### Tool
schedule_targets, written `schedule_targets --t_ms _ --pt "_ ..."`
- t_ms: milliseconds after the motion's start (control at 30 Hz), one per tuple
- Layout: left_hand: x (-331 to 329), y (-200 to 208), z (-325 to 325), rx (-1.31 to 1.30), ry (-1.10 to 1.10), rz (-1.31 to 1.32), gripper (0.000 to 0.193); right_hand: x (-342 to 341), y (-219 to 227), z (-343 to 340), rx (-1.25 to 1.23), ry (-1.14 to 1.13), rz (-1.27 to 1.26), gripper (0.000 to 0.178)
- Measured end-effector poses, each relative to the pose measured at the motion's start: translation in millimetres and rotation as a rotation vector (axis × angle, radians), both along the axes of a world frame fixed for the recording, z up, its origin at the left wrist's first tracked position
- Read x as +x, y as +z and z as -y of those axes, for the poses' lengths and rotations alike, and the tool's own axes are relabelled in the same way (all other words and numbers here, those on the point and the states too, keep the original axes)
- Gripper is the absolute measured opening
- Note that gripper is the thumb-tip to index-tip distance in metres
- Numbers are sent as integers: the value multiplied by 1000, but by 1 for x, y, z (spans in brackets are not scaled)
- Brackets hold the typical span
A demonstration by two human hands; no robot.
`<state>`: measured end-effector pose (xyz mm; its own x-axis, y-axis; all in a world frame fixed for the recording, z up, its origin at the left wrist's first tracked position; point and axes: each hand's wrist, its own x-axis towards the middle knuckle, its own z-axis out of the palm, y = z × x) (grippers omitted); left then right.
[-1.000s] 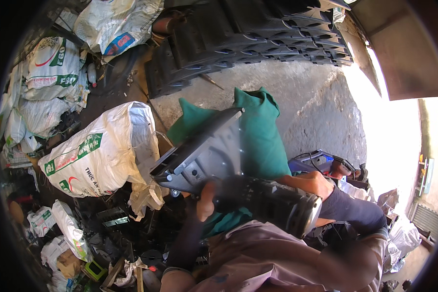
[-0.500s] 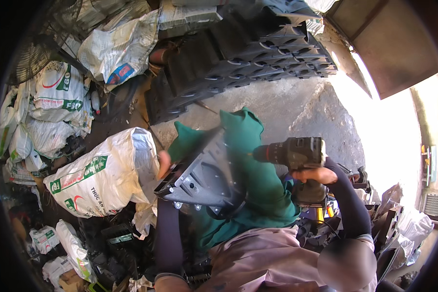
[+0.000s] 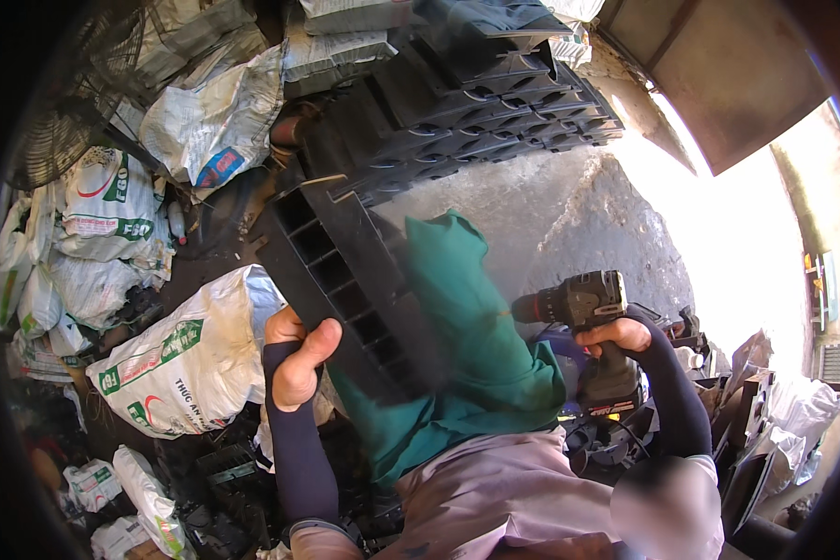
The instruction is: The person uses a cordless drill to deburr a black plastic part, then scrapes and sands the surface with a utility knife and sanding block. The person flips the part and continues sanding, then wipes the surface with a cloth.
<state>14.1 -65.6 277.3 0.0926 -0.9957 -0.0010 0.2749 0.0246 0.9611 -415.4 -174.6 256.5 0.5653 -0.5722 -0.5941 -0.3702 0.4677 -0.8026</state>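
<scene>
My left hand (image 3: 299,362) grips the near left edge of a black plastic part (image 3: 375,257), with the thumb out in front and the fingers partly hidden. The part is long and tilted, and its row of open rectangular compartments shows along one side. It is held over my green-clad legs (image 3: 462,308). In my right hand (image 3: 618,336) is a black cordless drill (image 3: 593,297), its thin bit pointing left toward the part. A gap separates the bit from the part.
Ahead, similar black parts (image 3: 439,117) form a long stack. A white woven sack (image 3: 182,359) lies left of my left hand, with more sacks (image 3: 107,201) and a fan (image 3: 61,140) beyond. Dark scraps and a cable (image 3: 630,434) crowd my right side.
The black part has been turned so its compartments show, and it has swung forward and left. My left hand has come into fuller view. The drill has shifted slightly right.
</scene>
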Motion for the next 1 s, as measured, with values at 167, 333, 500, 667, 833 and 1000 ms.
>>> schedule_targets --t_ms 167,333,500,667,833,1000 --pt "-21 -48 -8 11 47 458 30 10 15 9 -54 168 -33 33" --pt "-44 -92 -25 -232 43 1068 16 29 18 7 -586 257 73 41" --pt "-43 -100 -28 -210 146 1039 15 48 24 8 -386 254 -487 33" --pt "-39 -106 -30 -341 205 1115 12 61 35 10 -186 102 86 39" --pt "-31 -120 -49 -117 275 867 12 65 21 11 -24 48 304 40" --pt "16 -152 -77 452 780 -587 12 65 5 24 70 39 298 44"
